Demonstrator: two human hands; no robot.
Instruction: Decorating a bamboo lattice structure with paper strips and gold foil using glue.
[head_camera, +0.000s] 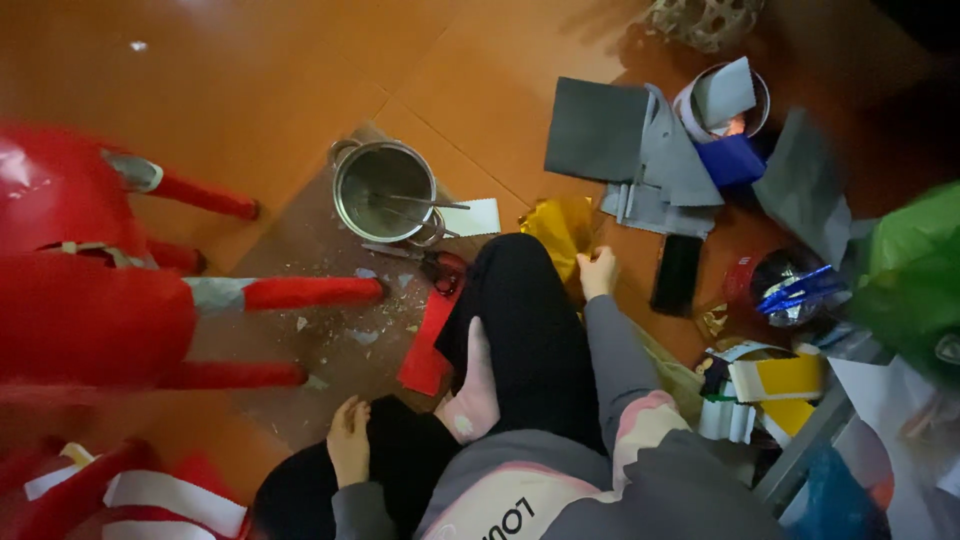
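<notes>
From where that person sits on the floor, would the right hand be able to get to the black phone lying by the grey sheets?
Probably yes. The right hand rests on the gold foil, and the black phone lies just beside it on the floor with only bare tile between them. Nothing covers the phone.

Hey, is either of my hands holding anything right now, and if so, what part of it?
The right hand grips the gold foil sheet at its near edge. The left hand holds nothing; it rests on the black trouser leg.
</notes>
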